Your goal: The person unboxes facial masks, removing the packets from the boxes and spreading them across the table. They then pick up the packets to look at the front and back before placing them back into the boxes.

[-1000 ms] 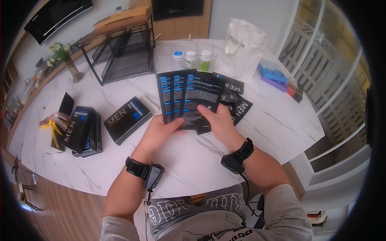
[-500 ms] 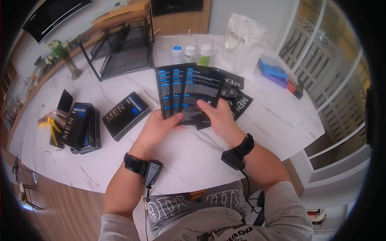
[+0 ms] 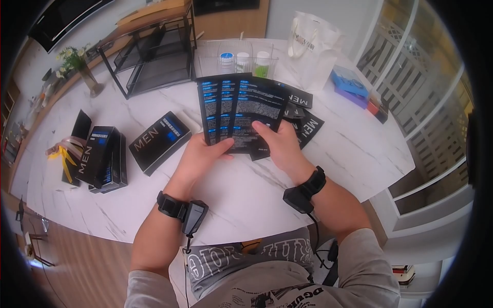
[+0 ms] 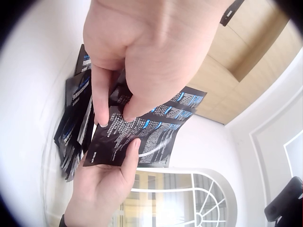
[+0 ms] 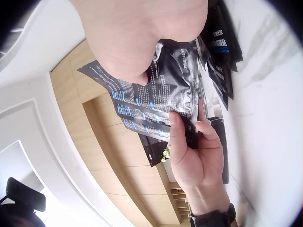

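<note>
Here's my left hand [image 3: 200,156], thumb laid across the printed face, pinching the fan of black packets [image 3: 244,105] at its near left corner. My right hand [image 3: 286,149] pinches the near right edge, thumb on the same face, the other fingers mostly hidden behind. The fan spreads away from my thumbs toward twelve o'clock, at least three packets overlapping, edges splayed.

Counting from between my thumbs: just beyond my right hand, at two o'clock, loose black packets [image 3: 309,124] lie overlapping on the marbled table [image 3: 246,205]; whether the fan touches them, I can't tell. At nine, a black box [image 3: 160,142] sits near my left hand, with stacked black boxes [image 3: 107,158] farther left. Farther out at twelve, capped bottles [image 3: 243,62]; at one, a white bag [image 3: 314,54]; at two, a blue box [image 3: 350,82].
</note>
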The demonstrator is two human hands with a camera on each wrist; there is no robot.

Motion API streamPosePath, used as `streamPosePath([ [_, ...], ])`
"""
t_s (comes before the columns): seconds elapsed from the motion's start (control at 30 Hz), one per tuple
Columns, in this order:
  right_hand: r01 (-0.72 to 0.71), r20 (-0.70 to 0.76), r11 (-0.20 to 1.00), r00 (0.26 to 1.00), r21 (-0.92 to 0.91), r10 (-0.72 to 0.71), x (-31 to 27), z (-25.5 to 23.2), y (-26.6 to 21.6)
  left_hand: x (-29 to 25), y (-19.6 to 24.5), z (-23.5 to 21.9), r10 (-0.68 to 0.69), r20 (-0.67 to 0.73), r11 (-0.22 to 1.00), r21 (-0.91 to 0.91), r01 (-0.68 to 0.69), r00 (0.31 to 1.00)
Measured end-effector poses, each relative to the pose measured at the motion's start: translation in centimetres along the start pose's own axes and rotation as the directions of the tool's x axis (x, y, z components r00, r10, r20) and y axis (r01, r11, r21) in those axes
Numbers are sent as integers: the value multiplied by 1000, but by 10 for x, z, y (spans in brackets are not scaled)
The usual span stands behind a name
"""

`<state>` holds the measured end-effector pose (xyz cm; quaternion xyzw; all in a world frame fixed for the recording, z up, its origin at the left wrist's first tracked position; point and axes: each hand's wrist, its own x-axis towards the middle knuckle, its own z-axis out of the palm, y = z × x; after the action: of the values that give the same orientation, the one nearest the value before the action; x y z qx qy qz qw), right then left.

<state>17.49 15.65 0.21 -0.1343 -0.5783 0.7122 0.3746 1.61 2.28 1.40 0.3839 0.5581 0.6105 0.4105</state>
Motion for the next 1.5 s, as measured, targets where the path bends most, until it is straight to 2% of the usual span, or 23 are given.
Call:
streamPosePath([
  [0.87,-1,13,1000,1000,17,1,-1,2,-4,-2,1,3,8,12,999,-37,-8,1000],
  [1.33,-31,37,998,999,49,29,1,0,-2,-4,3,4,-31,12,999,-29,31,999],
  [1.5,-22,61,1000,998,16,21,0,2,-4,-11,8,8,-66,90,994,-82,73,994],
])
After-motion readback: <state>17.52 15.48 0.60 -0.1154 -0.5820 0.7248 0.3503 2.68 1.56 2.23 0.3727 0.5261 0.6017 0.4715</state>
